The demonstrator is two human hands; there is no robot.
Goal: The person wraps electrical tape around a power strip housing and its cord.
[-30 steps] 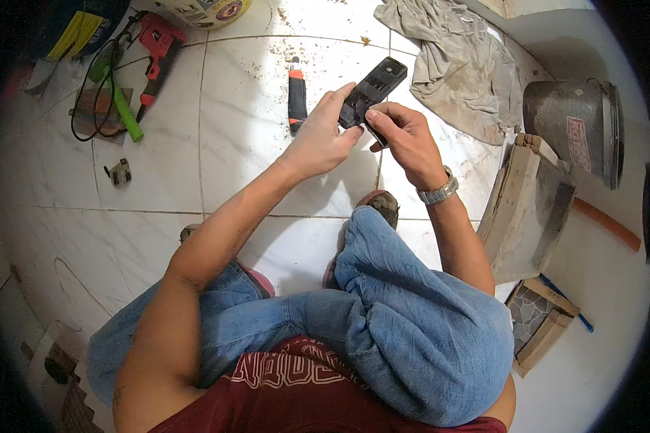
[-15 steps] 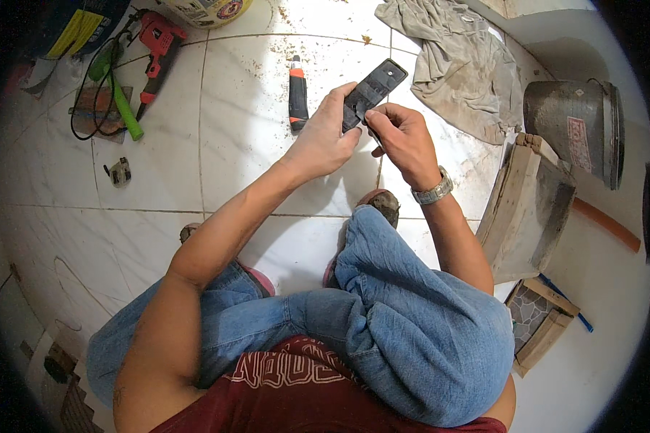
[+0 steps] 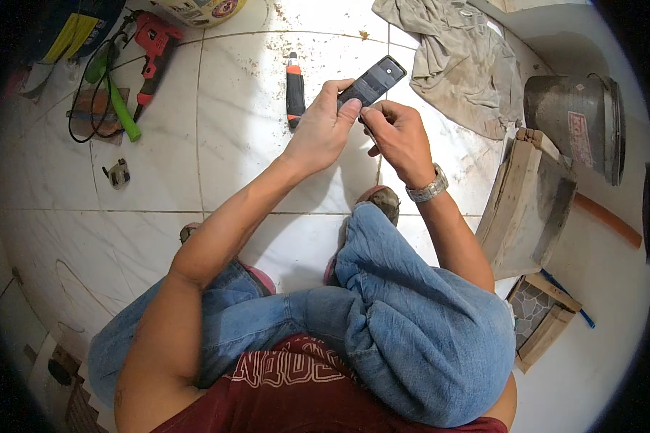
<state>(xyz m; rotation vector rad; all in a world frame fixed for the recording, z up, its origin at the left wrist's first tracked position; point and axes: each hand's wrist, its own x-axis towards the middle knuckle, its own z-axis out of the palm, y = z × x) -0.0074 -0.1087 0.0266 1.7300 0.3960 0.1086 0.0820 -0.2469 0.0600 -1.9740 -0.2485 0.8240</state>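
Note:
Above the floor in front of me, my left hand (image 3: 325,128) grips a flat black rectangular case (image 3: 375,81). Its thumb presses on the case's near end, and the fingers go behind it. My right hand (image 3: 399,138), with a metal watch on the wrist, is closed in a pinch right beside that near end. Something thin and dark shows below its fingertips, too small to name. To the left of my left hand, a black and orange handheld cutter (image 3: 295,92) lies on the tiles.
On the left lie a red corded power tool (image 3: 154,54), a bright green handle (image 3: 125,112) and a small tape measure (image 3: 118,174). A grey cloth (image 3: 462,65) spreads at the far right. A dark bucket (image 3: 556,108) and a wooden box (image 3: 516,202) stand along the right wall.
My left thumb has moved up from below the case onto its near end. My right fingertips have slid slightly toward me, off the case's face to its edge.

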